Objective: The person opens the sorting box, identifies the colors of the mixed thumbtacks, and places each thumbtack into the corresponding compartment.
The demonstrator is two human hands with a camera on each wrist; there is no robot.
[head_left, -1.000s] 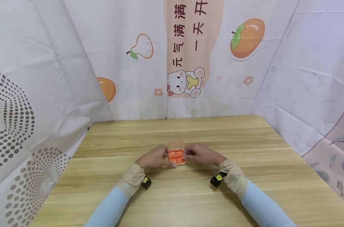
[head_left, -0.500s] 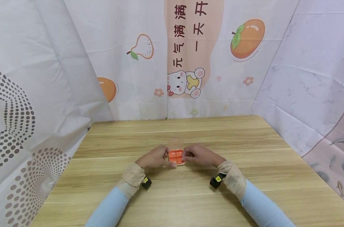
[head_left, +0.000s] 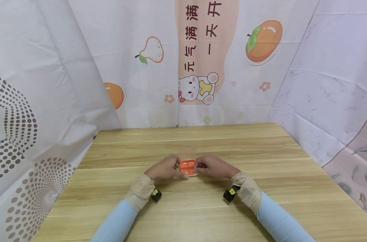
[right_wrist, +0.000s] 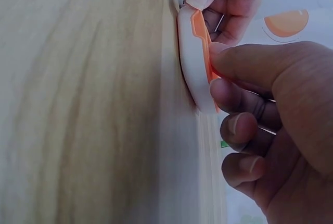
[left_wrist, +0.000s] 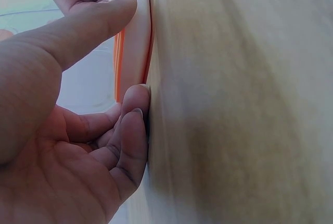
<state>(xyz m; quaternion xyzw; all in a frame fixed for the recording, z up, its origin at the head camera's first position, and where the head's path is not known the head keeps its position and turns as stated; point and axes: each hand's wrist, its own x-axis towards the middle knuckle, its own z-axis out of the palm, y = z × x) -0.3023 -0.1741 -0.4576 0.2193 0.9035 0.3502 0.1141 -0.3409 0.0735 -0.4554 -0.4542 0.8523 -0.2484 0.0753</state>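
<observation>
A small pill box (head_left: 187, 163) with orange compartments and a white body (left_wrist: 136, 41) lies on the wooden table. Its clear lid (head_left: 187, 153) stands open at the far side. My left hand (head_left: 168, 167) holds the box from the left, thumb along the near side and fingers at the left end. From the right, my right hand (head_left: 213, 164) reaches over the right compartments with bent fingers. In the right wrist view, its thumb and index fingertips (right_wrist: 222, 89) are right at the orange rim; I cannot tell whether they pinch anything. A pale round spot shows in the near left compartment.
The wooden table (head_left: 183, 211) spreads around both forearms. A printed curtain (head_left: 150, 90) hangs behind its far edge, with more cloth at both sides. Black wrist cameras (head_left: 229, 195) sit under the wrists, close over the tabletop.
My right hand has shifted slightly left, its fingertips now further over the right compartments. The left hand and the pill box have stayed in place.
</observation>
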